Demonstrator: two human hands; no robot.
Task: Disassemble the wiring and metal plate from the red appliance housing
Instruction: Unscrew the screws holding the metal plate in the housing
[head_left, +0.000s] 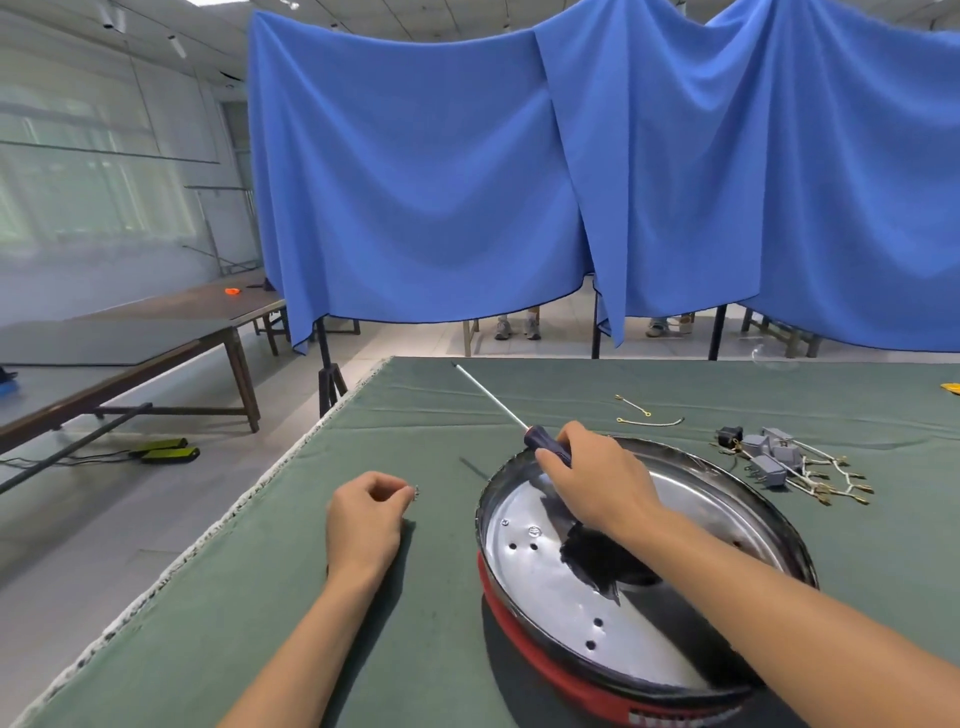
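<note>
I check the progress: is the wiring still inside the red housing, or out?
Out. The wiring lies on the green table, right of the red housing.

Glossy, mirror-bright metal plate (582, 587) sits in smooth red plastic housing (540, 654). Matt green cloth, slightly creased, covers the bench (395, 623).

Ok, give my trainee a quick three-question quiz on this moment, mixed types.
1. True or false: the right hand grips the blue-handled long-shaft screwdriver with its tip pointing away from the person.
2. Where does the bundle of grey connector blocks with white wires lie? A) inside the red round appliance housing B) on the green table cloth, right of the housing C) in the left hand
3. Fill in: the left hand pinches a small metal ____.

Key: 1 true; 2 B; 3 screw, as far as its size lets one tell.
</note>
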